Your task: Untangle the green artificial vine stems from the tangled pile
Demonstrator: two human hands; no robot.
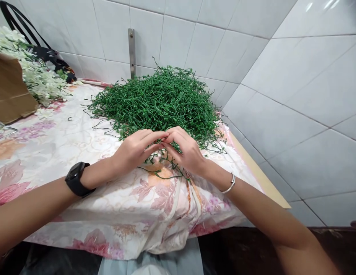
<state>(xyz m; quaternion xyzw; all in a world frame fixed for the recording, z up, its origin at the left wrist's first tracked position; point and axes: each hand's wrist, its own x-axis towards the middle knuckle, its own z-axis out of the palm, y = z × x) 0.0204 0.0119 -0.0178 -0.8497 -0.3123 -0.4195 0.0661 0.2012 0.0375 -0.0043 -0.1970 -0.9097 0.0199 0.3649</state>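
Note:
A large heap of thin green artificial flower stems point(157, 99) lies on the cloth-covered table against the wall. At its front edge, my left hand point(137, 149) and my right hand point(186, 149) meet fingertip to fingertip. Both are closed in a pinch, apparently on a green stem, though the fingers hide most of the held part. Below the fingers, a few loose green stems point(164, 177) show over the floral cloth. A black watch band point(78, 179) is on my left wrist and a thin bangle point(231, 183) on my right.
White artificial flowers point(37, 76) are piled at the far left behind a brown cardboard piece point(13, 86). A dark patterned bag point(48, 57) stands behind them. The floral tablecloth point(80, 137) bunches at the front edge. Tiled walls point(178, 42) bound the back and right.

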